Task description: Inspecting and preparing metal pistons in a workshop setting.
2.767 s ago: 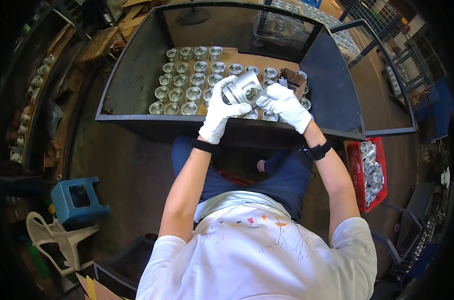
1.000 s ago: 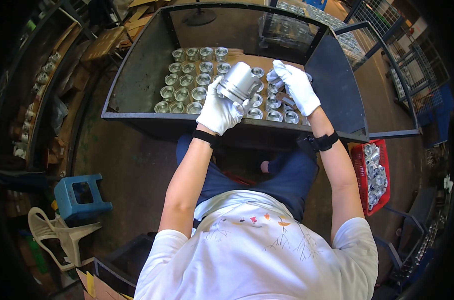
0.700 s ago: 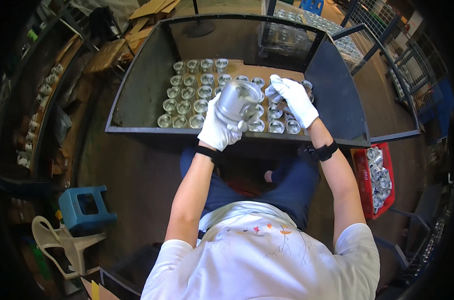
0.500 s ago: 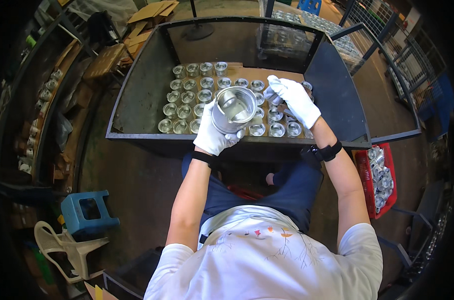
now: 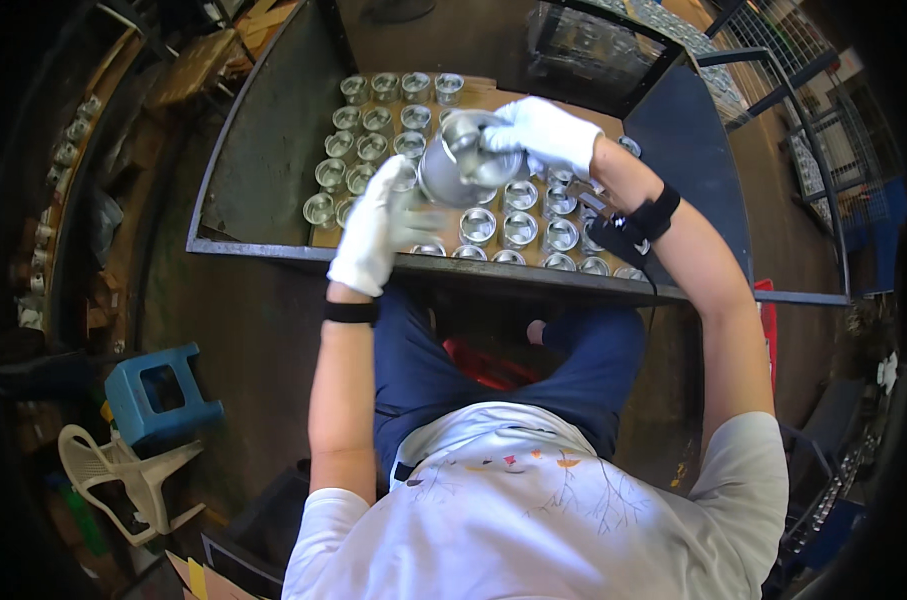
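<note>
A hollow, cylindrical silver metal part (image 5: pixel 450 172) hangs tilted over the rows of parts, smeared by motion. My white-gloved right hand (image 5: pixel 548 138) grips it by its upper rim, fingers bent over the edge. Close on the part's left side is my gloved left hand (image 5: pixel 381 222), its thumb and fingers apart and blurred, holding nothing. Below both hands, many smaller round metal cups (image 5: pixel 519 228) stand in rows on brown cardboard (image 5: pixel 488 97) inside a dark metal-walled bench (image 5: pixel 263 130).
A dark device (image 5: pixel 613 240) lies by my right wrist near the bench's front edge (image 5: pixel 273 250). On the floor at left are a blue stool (image 5: pixel 138 400) and a beige plastic chair (image 5: pixel 123 480). A red crate (image 5: pixel 766 330) shows partly behind my right forearm.
My right hand has moved left and taken hold of the metal part. My left hand has let go of it and shifted left. The part has risen and tilted, and the view has shifted.
</note>
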`<state>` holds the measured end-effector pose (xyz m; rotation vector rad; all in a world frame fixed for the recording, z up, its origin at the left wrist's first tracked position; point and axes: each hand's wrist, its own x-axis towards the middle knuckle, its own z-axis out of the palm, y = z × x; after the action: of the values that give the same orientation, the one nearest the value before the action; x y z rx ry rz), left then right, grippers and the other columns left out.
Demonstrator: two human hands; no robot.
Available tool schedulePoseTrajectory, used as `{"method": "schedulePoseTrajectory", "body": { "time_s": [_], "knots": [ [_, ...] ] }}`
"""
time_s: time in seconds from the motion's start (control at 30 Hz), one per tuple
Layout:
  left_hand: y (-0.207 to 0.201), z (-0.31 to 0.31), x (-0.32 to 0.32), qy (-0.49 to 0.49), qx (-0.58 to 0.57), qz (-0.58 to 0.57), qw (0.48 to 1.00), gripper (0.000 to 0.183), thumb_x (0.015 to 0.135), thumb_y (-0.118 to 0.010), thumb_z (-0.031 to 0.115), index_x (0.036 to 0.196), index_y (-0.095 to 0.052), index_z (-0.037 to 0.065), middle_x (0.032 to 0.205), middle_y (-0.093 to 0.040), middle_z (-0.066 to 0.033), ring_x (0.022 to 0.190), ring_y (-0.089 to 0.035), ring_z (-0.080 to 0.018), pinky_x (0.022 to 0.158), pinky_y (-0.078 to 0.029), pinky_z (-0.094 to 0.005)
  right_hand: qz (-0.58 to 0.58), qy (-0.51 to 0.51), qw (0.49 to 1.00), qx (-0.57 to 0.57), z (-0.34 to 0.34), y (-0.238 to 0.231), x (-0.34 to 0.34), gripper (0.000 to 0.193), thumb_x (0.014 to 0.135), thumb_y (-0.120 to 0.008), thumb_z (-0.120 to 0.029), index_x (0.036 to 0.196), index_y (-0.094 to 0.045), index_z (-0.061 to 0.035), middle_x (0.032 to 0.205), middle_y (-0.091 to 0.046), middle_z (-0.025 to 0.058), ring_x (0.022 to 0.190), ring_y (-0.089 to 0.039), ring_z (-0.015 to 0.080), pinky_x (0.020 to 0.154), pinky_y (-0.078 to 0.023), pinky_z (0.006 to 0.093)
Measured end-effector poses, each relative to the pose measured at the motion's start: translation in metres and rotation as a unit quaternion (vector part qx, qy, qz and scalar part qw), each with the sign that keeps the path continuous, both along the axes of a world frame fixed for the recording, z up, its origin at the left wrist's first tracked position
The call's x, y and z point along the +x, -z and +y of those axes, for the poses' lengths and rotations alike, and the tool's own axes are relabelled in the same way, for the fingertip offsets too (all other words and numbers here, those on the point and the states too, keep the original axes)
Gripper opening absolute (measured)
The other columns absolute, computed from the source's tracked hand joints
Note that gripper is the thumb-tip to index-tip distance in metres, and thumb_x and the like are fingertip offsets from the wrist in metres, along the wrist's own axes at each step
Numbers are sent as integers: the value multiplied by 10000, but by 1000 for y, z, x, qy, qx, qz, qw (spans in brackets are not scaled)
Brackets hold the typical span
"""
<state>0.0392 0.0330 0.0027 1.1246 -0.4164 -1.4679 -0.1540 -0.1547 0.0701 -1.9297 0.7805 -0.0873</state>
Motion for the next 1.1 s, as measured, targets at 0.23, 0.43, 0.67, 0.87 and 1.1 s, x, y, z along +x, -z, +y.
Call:
{"method": "schedulePoseTrajectory", "body": {
  "time_s": [0.23, 0.43, 0.67, 0.87, 1.1],
  "knots": [
    [56, 26, 46, -177, 52, -789, 586, 381, 901, -650, 293, 1214, -672, 78, 1052, -713, -119, 873, -688, -235, 805, -535, -332, 164, -9, 986, -14, -84, 109, 73, 221, 902, -680, -217, 947, -701, -1, 732, -683, 66, 489, -613, 149, 417, -485, 291],
    [51, 18, 47, -200, 35, -782, 589, 225, 831, -708, 128, 1037, -744, 47, 891, -730, -86, 773, -676, -233, 737, -537, -337, 250, -1, 967, 47, -64, 270, 112, 272, 895, -620, -246, 895, -714, 10, 736, -714, 137, 570, -700, 227, 480, -568, 357],
    [43, 5, 43, -207, 40, -744, 634, 231, 806, -703, 36, 1033, -739, 18, 913, -727, -125, 791, -687, -246, 745, -542, -337, 269, 77, 960, -15, -35, 413, 110, 258, 880, -617, -212, 888, -745, 12, 694, -702, 159, 567, -677, 259, 537, -527, 405],
    [46, 10, 49, -186, 45, -747, 637, 311, 762, -737, 23, 1073, -724, 32, 919, -713, -124, 761, -665, -260, 687, -531, -346, 358, 143, 922, 40, -11, 457, 123, 243, 813, -673, -207, 982, -761, -56, 1004, -710, 226, 981, -698, 372, 799, -563, 445],
    [46, 6, 46, -177, 51, -737, 650, 338, 746, -727, -8, 1082, -719, 25, 931, -715, -130, 770, -668, -264, 693, -534, -346, 413, 54, 907, 64, -32, 454, 120, 253, 744, -774, -180, 968, -765, -62, 995, -724, 198, 935, -718, 342, 746, -578, 429]
  ]
}}
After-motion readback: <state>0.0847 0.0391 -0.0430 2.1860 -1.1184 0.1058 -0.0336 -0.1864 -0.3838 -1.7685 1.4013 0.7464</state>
